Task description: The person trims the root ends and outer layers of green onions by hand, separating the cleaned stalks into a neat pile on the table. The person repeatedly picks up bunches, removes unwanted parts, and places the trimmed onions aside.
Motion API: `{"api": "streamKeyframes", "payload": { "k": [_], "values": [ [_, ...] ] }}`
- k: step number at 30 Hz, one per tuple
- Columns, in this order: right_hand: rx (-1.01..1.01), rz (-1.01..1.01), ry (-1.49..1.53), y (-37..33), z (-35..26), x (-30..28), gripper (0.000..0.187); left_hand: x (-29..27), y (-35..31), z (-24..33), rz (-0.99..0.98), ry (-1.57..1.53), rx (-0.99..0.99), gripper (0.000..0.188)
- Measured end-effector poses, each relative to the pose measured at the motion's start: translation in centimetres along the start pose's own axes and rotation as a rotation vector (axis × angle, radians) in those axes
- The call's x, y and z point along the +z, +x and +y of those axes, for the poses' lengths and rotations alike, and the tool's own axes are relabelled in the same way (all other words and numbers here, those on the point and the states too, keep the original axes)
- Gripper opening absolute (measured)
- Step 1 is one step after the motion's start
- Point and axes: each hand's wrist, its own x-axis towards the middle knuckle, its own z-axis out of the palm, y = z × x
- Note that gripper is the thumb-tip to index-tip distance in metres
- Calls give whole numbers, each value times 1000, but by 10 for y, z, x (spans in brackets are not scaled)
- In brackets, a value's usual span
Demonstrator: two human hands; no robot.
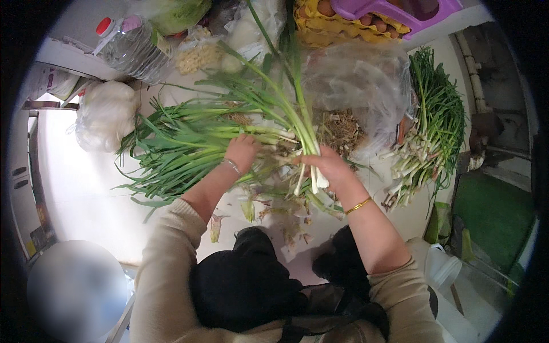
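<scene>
My right hand is closed around some long green stalks near the middle of my view, their white ends poking out toward six o'clock and the tops running up toward twelve. Holding them low on the firm part seems right to me; a light squeeze and ends lined up should handle best. My left hand rests at the stem end of the leafy pile toward ten o'clock, back up, fingers bent; I cannot tell whether it pinches anything. I'd best draw stalks by the stem so leaves don't snag. My left forearm reaches in from seven o'clock, my right forearm from five.
</scene>
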Motion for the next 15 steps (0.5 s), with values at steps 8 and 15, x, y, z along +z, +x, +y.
{"api": "streamKeyframes", "payload": {
  "k": [8,15],
  "values": [
    [-52,170,-462,-2,2,4,16,-42,-18,26,182,-176,237,22],
    [31,-36,141,-11,14,24,16,-67,-19,43,422,-338,144,16]
  ]
}}
